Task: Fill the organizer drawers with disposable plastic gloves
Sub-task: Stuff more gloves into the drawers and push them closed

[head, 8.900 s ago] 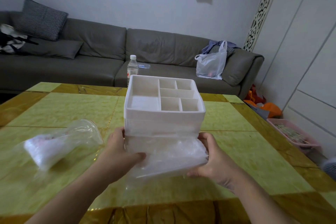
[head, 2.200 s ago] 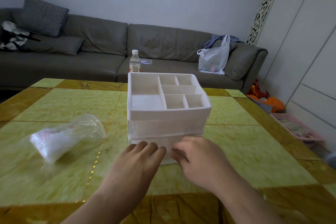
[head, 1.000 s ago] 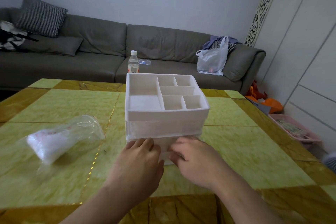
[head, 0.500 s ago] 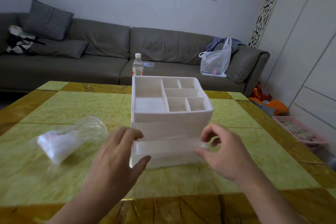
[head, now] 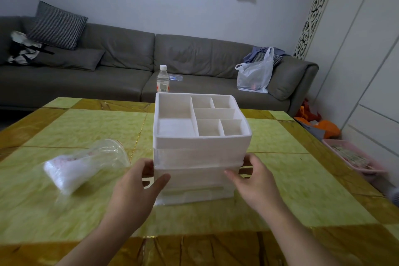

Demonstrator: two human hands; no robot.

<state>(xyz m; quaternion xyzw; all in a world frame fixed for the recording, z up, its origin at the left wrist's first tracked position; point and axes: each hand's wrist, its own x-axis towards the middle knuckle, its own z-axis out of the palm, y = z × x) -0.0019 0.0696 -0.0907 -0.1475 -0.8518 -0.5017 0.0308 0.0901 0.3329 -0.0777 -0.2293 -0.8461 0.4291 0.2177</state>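
Head view, looking down: the white organizer (head: 201, 149) stands upright on the yellow-green table (head: 280, 179), near the middle, its drawer fronts facing me and its open divided tray facing up. Its footprint looks close to square, so I judge no strong long axis; the drawers would slide along the line toward me and away toward the sofa (head: 129, 71).

My left hand (head: 138, 185) holds the organizer's left lower corner, thumb across the front of the lower drawer, fingers curled round the side. My right hand (head: 252, 179) mirrors it at the right lower corner, thumb on the front and fingers wrapped behind the side wall. Both grasp the body, not a drawer pull.

The bag of gloves (head: 82, 164), clear plastic with a white bunch inside, lies on its side on the table to the left of the organizer, apart from it, mouth toward the organizer. A water bottle (head: 163, 79) stands beyond the organizer.

Risks, as I judge them:
- The body looks light; tugging a drawer could drag or tip the whole unit.
- Thin plastic shows at the lower drawer's left bottom edge; it could jam the slide.
- Whether the upper drawer holds gloves I cannot tell.
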